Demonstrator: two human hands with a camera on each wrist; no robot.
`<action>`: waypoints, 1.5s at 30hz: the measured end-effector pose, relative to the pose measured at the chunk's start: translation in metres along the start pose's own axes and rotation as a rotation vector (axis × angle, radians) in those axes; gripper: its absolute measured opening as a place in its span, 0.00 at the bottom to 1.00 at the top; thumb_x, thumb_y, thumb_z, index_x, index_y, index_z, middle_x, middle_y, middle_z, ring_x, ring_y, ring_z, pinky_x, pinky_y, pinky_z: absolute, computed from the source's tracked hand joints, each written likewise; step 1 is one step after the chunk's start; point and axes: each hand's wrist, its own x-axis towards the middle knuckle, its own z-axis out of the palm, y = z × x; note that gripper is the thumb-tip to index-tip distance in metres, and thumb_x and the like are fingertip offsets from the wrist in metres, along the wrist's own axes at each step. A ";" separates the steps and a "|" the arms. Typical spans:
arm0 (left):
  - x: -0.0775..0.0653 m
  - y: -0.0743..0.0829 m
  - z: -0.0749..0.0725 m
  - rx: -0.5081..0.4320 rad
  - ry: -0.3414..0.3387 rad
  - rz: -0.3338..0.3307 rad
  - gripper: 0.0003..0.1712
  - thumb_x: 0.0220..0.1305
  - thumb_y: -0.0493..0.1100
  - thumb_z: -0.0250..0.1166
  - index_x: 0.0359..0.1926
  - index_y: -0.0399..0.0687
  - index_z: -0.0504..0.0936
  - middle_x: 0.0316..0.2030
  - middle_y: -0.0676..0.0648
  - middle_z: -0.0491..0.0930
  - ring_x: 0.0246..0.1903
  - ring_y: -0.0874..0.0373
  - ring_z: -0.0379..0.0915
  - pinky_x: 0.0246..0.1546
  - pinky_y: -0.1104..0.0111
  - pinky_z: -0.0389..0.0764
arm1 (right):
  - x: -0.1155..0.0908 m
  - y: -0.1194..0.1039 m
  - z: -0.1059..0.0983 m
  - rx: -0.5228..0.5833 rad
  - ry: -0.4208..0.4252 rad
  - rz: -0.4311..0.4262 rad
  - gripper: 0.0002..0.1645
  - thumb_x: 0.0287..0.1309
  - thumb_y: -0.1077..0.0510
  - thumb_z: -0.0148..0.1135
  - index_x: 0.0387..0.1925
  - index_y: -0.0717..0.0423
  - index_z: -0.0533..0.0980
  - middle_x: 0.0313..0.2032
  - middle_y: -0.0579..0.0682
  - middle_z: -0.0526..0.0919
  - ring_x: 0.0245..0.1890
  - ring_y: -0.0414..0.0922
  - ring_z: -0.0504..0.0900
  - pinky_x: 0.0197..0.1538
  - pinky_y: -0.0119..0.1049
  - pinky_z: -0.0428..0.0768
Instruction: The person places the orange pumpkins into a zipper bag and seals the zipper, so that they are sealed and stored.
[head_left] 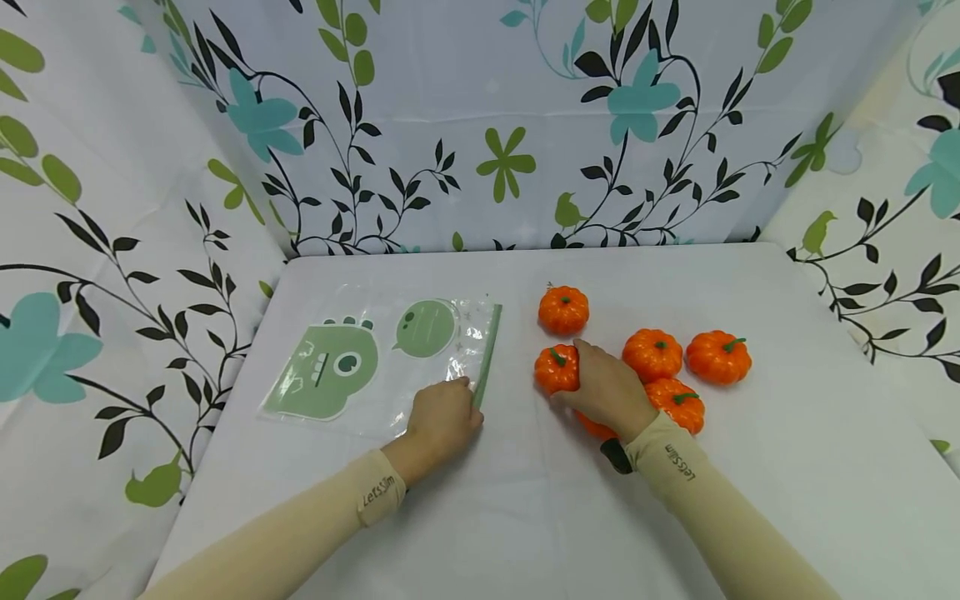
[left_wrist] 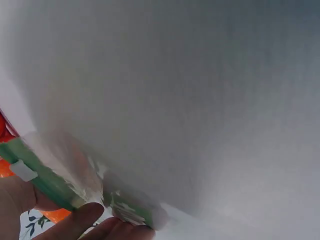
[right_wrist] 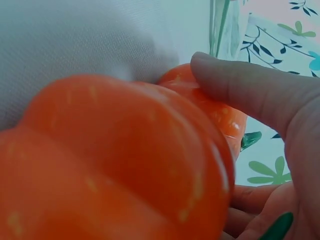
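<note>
A clear plastic zip bag (head_left: pixel 397 367) printed with a green dinosaur lies flat on the left side of the table. My left hand (head_left: pixel 444 421) pinches it at the green strip (head_left: pixel 491 350) along its right edge; the left wrist view shows a pale slider (left_wrist: pixel 23 170) on this strip. To the right, my right hand (head_left: pixel 609 387) grips a small orange toy pumpkin (head_left: pixel 553 373) with a green stem, thumb pressed on its near side. Another pumpkin (right_wrist: pixel 110 165) looms large in the right wrist view, while from the head it is mostly hidden under the wrist.
One pumpkin (head_left: pixel 563 310) sits just behind the gripped one. More pumpkins stand right of the right hand: one at the back (head_left: pixel 652 356), one farther right (head_left: pixel 718 357) and one beside the sleeve (head_left: pixel 678 404). Leaf-patterned cloth (head_left: pixel 420 125) hangs behind the white table (head_left: pixel 510 517).
</note>
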 end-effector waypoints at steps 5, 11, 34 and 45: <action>0.001 -0.004 -0.003 -0.002 0.044 0.004 0.16 0.52 0.38 0.68 0.13 0.49 0.74 0.15 0.48 0.78 0.15 0.54 0.74 0.17 0.57 0.78 | -0.001 0.000 0.001 0.017 0.007 -0.004 0.59 0.51 0.44 0.77 0.74 0.67 0.58 0.65 0.65 0.74 0.61 0.61 0.74 0.65 0.57 0.70; 0.002 -0.009 -0.006 0.016 0.182 0.066 0.13 0.49 0.37 0.68 0.13 0.48 0.74 0.12 0.53 0.72 0.12 0.58 0.69 0.14 0.61 0.75 | -0.003 -0.006 -0.001 0.050 0.054 -0.037 0.55 0.51 0.43 0.77 0.73 0.60 0.62 0.61 0.61 0.77 0.58 0.58 0.76 0.62 0.56 0.73; 0.004 -0.015 -0.017 -0.005 0.451 0.097 0.06 0.52 0.39 0.70 0.23 0.42 0.84 0.16 0.48 0.79 0.10 0.55 0.71 0.10 0.65 0.72 | 0.004 -0.065 0.023 0.323 0.117 -0.093 0.53 0.50 0.36 0.76 0.70 0.57 0.65 0.65 0.56 0.76 0.60 0.53 0.77 0.62 0.52 0.74; 0.008 -0.020 -0.022 -0.112 0.538 0.093 0.04 0.53 0.38 0.69 0.27 0.40 0.86 0.19 0.45 0.83 0.11 0.56 0.72 0.10 0.65 0.71 | 0.007 -0.074 0.038 0.256 0.127 -0.152 0.52 0.50 0.38 0.77 0.69 0.58 0.68 0.58 0.56 0.81 0.53 0.52 0.82 0.57 0.48 0.79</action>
